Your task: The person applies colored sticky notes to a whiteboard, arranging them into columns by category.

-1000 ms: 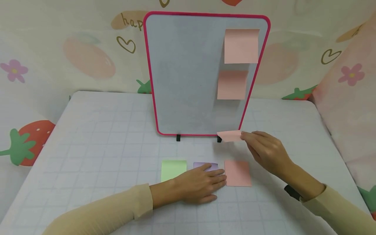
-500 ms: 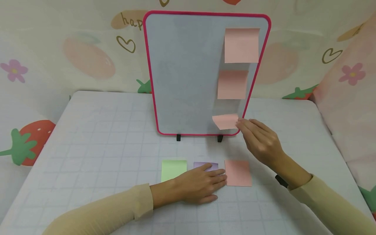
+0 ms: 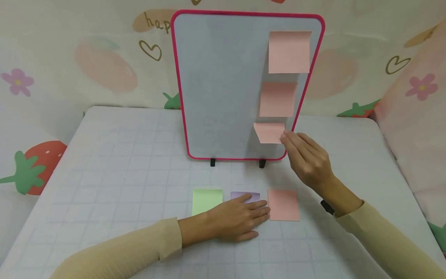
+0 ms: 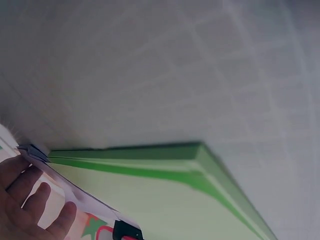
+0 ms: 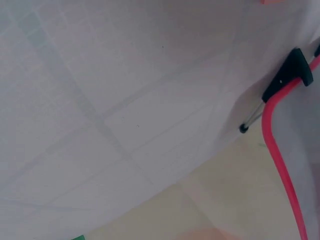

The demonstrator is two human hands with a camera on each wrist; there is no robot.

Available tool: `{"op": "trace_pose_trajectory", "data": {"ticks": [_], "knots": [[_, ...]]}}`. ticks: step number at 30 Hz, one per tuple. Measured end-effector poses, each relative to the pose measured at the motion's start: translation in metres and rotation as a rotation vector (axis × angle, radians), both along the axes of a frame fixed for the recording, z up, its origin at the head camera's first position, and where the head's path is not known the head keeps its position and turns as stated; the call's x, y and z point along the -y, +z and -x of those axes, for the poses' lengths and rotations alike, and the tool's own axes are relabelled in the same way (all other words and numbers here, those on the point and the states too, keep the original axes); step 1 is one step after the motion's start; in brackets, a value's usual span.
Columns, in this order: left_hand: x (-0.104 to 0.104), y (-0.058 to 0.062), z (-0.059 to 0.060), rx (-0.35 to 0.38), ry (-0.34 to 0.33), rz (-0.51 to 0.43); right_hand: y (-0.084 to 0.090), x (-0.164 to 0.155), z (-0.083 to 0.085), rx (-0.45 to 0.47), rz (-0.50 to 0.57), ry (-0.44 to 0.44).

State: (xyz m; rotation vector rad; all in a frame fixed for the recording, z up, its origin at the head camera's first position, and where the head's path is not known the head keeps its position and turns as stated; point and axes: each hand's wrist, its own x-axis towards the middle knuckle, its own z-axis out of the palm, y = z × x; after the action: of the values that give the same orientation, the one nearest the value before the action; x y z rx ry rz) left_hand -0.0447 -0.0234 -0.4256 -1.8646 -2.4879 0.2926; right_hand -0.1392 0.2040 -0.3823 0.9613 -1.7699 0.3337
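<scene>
Where pinched: note [image 3: 269,132] left of hand [image 3: 306,161] (right)

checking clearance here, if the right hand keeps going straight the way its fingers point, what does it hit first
Probably the whiteboard: the right hand pinches a pink sticky note just in front of its lower right face, below two stuck notes. Depth is unclear, so contact can't be confirmed.

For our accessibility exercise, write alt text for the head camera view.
A right hand pinches a pink sticky note against a pink-framed whiteboard, below two pink notes already stuck there. The left hand rests on a purple pad, between a green pad and a pink pad.
</scene>
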Motion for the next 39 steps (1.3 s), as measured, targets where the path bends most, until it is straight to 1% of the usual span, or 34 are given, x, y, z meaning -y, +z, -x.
{"op": "trace_pose_trajectory", "data": {"ticks": [13,19,33,36,39], "knots": [[-0.001,0.003,0.000,-0.011,-0.004,0.008,-0.007,-0.003,0.004,-0.015,0.001,-0.053],[-0.001,0.002,0.000,-0.014,-0.006,0.002,-0.012,-0.006,0.004,-0.008,-0.041,-0.052],[-0.003,-0.001,0.001,-0.002,-0.009,0.000,-0.021,-0.013,0.007,0.021,-0.093,-0.046],[-0.003,0.000,0.001,-0.003,-0.009,0.002,-0.023,-0.014,0.008,0.031,-0.108,-0.050],[-0.003,0.004,0.003,-0.016,-0.015,-0.006,-0.024,-0.014,0.008,0.035,-0.117,-0.051]]}}
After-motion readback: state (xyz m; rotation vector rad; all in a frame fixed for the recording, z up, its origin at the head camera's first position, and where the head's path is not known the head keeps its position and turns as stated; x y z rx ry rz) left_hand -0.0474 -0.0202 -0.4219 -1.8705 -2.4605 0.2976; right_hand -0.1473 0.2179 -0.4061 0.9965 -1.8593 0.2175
